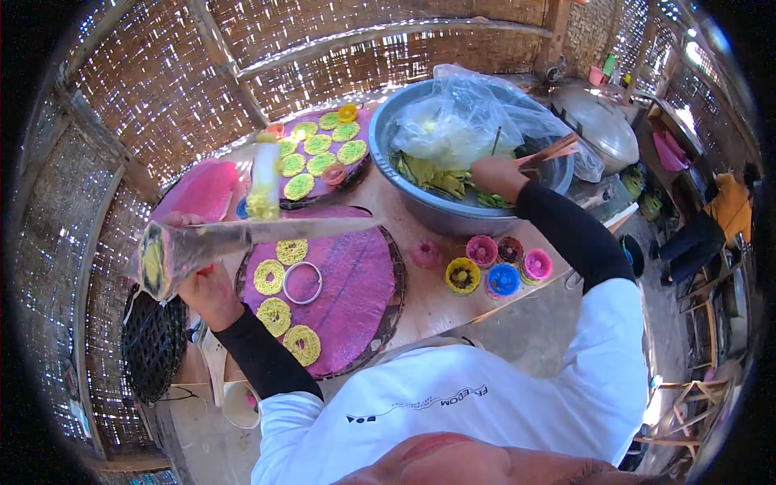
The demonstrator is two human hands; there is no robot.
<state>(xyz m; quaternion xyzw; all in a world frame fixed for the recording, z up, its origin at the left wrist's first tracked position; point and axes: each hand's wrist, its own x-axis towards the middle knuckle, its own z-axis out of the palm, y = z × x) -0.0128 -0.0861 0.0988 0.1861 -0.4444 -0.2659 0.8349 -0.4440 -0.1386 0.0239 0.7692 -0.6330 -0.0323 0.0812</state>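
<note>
Wrinkled translucent cone [202,242], yellow-green filling [151,257] at its wide end, tip toward 3 o'clock. Round blue basin [453,220] holds leaves [436,175], crinkled clear plastic [457,117]. I see left hand [212,296] curled round the cone, which sits at its 11 o'clock; right hand [499,178] by the leaves, fingers hidden, can't tell its grip
</note>
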